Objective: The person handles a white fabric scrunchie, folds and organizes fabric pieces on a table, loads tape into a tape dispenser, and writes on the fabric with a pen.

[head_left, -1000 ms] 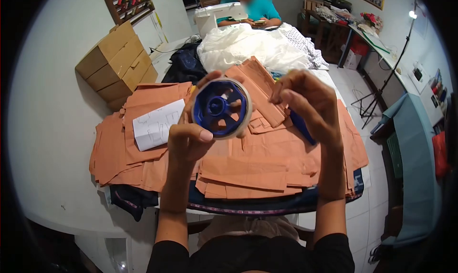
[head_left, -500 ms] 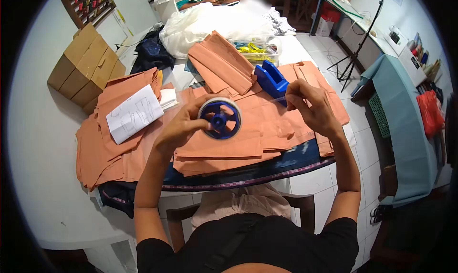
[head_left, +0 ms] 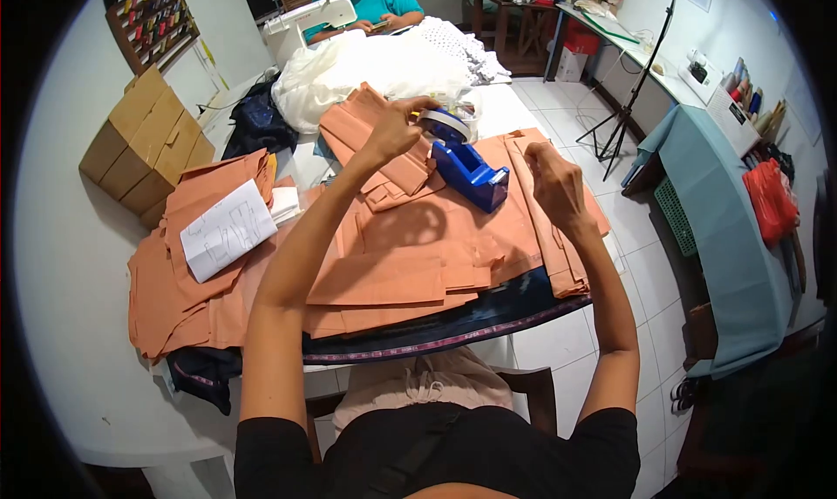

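My left hand [head_left: 399, 134] is closed on a tape roll [head_left: 445, 124] with a blue hub, raised just above the blue tape dispenser [head_left: 471, 178]. The dispenser stands on salmon-orange flat pieces [head_left: 392, 276], paper or cloth, with its roll slot vacant. My right hand [head_left: 558, 189] has its fingers pinched together to the right of the dispenser, over a folded orange stack [head_left: 558, 259]. Whatever is between those fingertips is too small to make out.
On the left lie orange cut pieces [head_left: 174, 298] under a sheet with pencil drawings [head_left: 228, 230]. Cardboard boxes [head_left: 144, 141] stand beyond. White fabric [head_left: 366, 71] and a sewing machine [head_left: 301, 23] are at the back, where a person [head_left: 384, 2] sits. A tripod [head_left: 645, 71] stands to the right.
My left hand has carried the tape roll forward and right, from in front of me to above the dispenser. My right hand stays pinched beside the dispenser. The view has shifted slightly.
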Motion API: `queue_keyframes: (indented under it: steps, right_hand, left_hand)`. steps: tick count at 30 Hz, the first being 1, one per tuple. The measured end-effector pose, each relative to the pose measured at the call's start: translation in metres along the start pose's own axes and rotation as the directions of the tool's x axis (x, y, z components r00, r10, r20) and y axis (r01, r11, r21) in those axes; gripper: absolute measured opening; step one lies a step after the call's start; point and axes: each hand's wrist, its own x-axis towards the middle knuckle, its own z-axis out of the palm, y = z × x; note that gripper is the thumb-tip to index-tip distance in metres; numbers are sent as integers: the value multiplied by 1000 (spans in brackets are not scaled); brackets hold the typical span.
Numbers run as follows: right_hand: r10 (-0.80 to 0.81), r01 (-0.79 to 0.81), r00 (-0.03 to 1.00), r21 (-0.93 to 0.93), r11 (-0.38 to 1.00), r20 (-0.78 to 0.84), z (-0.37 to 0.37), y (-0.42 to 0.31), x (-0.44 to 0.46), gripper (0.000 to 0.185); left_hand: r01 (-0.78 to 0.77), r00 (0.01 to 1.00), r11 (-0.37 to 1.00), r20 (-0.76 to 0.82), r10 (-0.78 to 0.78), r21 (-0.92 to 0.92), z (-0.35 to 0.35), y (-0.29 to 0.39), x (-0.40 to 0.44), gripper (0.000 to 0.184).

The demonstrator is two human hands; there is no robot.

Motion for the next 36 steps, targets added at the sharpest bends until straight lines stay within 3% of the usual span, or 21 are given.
queue_keyframes:
  steps: [4, 13, 16, 21, 25, 29, 32, 36]
  right_hand:
    - [13, -13, 1000, -11, 1000, 12, 20, 14, -12, 11]
    - [30, -16, 980, -68, 998, 196, 36, 24, -28, 8]
    - [27, -11, 977, -78, 997, 211, 41, 25, -27, 7]
    - [4, 30, 974, -146, 989, 228, 37, 30, -24, 6]
    - [-43, 75, 972, -133, 988, 229, 38, 34, -22, 7]
    - [-85, 110, 971, -100, 989, 223, 38, 36, -11, 8]
    - [-98, 127, 967, -112, 986, 235, 35, 34, -2, 8]
    - [-118, 143, 970, -107, 984, 212, 34, 35, 5, 7]
  left_hand:
    - [14, 999, 999, 47, -16, 42, 19, -20, 15, 42]
    - [4, 992, 994, 122, -18, 114, 16, -36, 22, 50]
    - [-83, 987, 938, 160, 30, 336, 23, -36, 19, 53]
    - [-188, 974, 904, 188, 122, 385, 28, -41, 17, 51]
    - [-136, 989, 839, 115, 88, 527, 36, -39, 11, 48]
    - [-184, 968, 815, -41, 246, 549, 40, -52, -1, 46]
    - [37, 980, 956, -197, 21, 290, 41, -49, -10, 45]
    - [15, 967, 934, -244, 78, 357, 47, -43, -7, 42]
